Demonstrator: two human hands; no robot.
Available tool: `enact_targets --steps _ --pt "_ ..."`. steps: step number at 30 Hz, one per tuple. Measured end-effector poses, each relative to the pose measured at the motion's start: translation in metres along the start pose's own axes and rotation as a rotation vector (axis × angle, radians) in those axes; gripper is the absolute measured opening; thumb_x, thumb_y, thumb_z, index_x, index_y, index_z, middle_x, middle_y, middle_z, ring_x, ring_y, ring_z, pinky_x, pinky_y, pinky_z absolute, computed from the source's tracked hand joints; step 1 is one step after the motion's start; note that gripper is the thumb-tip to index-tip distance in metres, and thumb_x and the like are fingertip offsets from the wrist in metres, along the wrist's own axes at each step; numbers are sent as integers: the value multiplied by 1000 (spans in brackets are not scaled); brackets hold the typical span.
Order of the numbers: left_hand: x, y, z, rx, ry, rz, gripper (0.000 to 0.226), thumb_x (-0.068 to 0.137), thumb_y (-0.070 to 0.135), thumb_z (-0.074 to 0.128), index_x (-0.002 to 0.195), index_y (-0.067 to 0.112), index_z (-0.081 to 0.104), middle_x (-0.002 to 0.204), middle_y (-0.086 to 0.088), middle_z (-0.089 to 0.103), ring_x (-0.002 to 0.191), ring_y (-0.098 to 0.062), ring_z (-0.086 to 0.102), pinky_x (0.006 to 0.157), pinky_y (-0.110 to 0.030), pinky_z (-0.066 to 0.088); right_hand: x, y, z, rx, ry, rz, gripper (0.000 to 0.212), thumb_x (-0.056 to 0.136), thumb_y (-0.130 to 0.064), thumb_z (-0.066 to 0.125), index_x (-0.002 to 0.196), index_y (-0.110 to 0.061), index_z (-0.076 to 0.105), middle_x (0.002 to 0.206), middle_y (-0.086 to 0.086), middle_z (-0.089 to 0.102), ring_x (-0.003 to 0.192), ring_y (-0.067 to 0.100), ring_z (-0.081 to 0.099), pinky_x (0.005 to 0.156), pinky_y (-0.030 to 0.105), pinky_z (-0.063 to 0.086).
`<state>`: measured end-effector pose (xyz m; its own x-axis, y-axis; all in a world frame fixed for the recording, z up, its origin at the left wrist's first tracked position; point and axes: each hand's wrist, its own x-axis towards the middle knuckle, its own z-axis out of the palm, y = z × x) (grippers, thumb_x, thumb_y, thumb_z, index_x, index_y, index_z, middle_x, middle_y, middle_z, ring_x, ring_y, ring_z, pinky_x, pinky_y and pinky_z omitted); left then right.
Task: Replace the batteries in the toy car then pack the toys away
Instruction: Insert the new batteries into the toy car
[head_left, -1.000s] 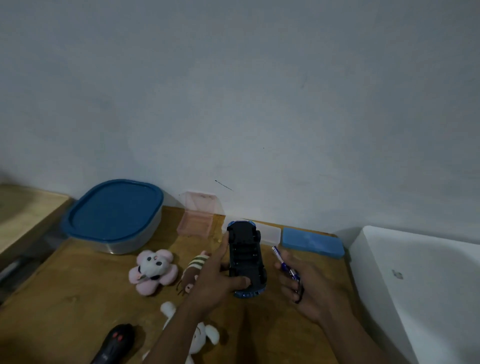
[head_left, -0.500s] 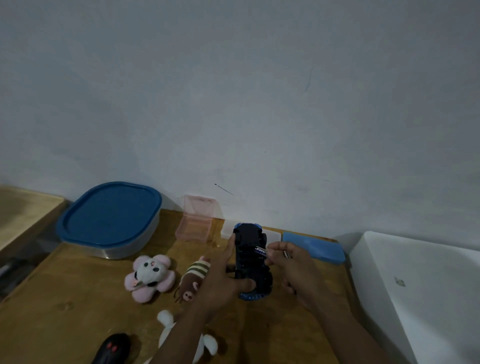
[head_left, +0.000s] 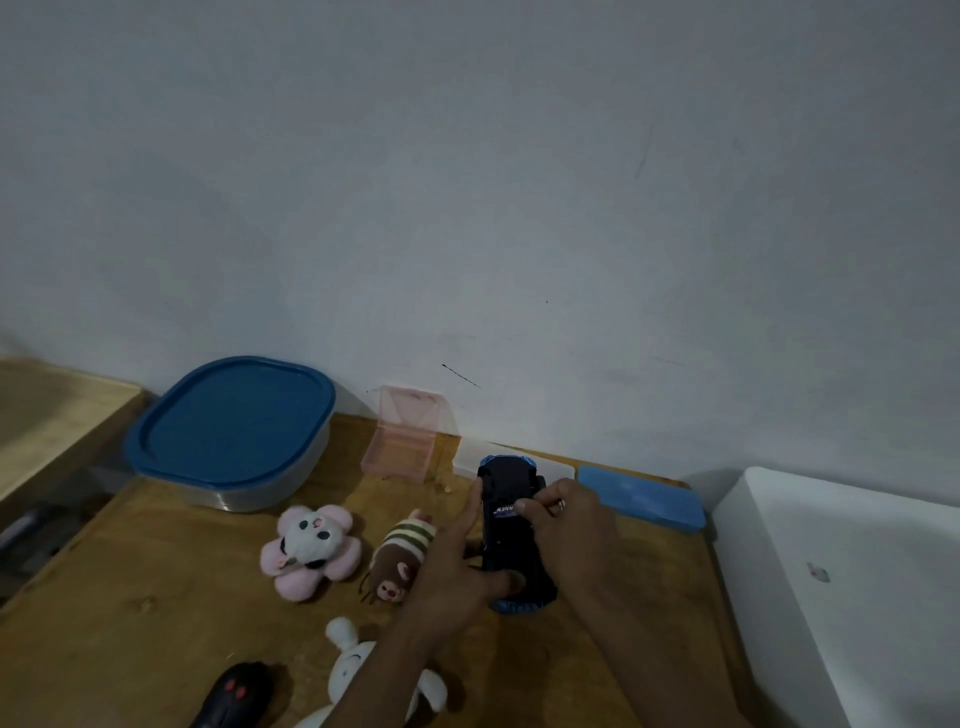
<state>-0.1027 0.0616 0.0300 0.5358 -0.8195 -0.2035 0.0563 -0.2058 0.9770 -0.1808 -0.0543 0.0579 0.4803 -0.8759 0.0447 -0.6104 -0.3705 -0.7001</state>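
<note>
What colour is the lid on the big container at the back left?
Blue lid, clearest in the head view.

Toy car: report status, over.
Left hand grips toy car. Right hand pinches battery at its underside. Striped plush lies left, clear of car.

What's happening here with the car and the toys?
A person is working on the toy car, which lies upside down on the wooden table. The left hand grips its side while the right hand pinches what looks like a battery at the underside. Three plush toys and a black remote lie loose to the left, and the blue-lidded container at the back has its lid on, so nothing appears packed yet.
</note>
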Motion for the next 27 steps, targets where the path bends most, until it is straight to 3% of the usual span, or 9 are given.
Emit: enact_targets --steps 3,8,12,15,17,20,23,27 --pt "-2 -2 -2 -2 21 -13 108 75 -4 75 151 41 13 118 1 66 106 -14 63 79 -33 60 2 -6 2 14 -16 19 17 84 -34 70 77 -19 65 74 -5 63 65 9 60 53 23 46" --pt "-5 4 -9 39 53 -16 108 75 -6 75 152 38 13 113 0 66 102 -10 63 68 -17 56 5 -11 2 22 -113 -9 16 87 -21 66 74 -15 72 79 -3 69 66 5 57 50 12 39" --pt "-14 18 -10 79 50 13 102 77 -8 73 149 36 15 100 14 62 88 1 60 58 -8 50 14 -11 -4 79 -180 60 21 83 -25 72 62 -20 70 72 0 71 65 13 64 56 22 50" --pt "-22 29 -8 119 54 43 98 78 -9 71 140 40 14 94 21 59 75 11 61 55 -4 46 20 -9 -8 86 -230 116 23 75 -28 79 59 -16 67 65 1 69 59 13 62 58 26 51" --pt "-23 28 -9 104 49 44 95 77 -11 71 138 41 19 94 21 61 74 20 61 56 -4 47 26 -7 -9 38 -256 161 35 69 -37 82 59 -10 64 61 1 63 55 13 58 55 29 47" --pt "-22 22 -10 50 57 28 89 76 -15 70 128 47 31 94 19 65 76 19 63 57 -7 50 28 -2 -14 73 -309 272 55 60 -52 83 57 -12 45 56 -1 44 48 12 42 47 25 32" --pt "-23 23 -10 33 38 32 90 76 -15 70 126 48 31 91 21 66 75 16 65 57 -7 50 24 4 -16 211 -380 342 53 64 -51 81 75 -3 62 68 6 55 49 12 48 44 23 33" --pt "-19 20 -12 14 -18 17 88 75 -19 69 120 50 39 85 23 74 85 7 69 63 -13 53 23 10 -11 267 -413 273 45 69 -46 80 65 -9 53 57 7 41 36 12 32 43 24 25"
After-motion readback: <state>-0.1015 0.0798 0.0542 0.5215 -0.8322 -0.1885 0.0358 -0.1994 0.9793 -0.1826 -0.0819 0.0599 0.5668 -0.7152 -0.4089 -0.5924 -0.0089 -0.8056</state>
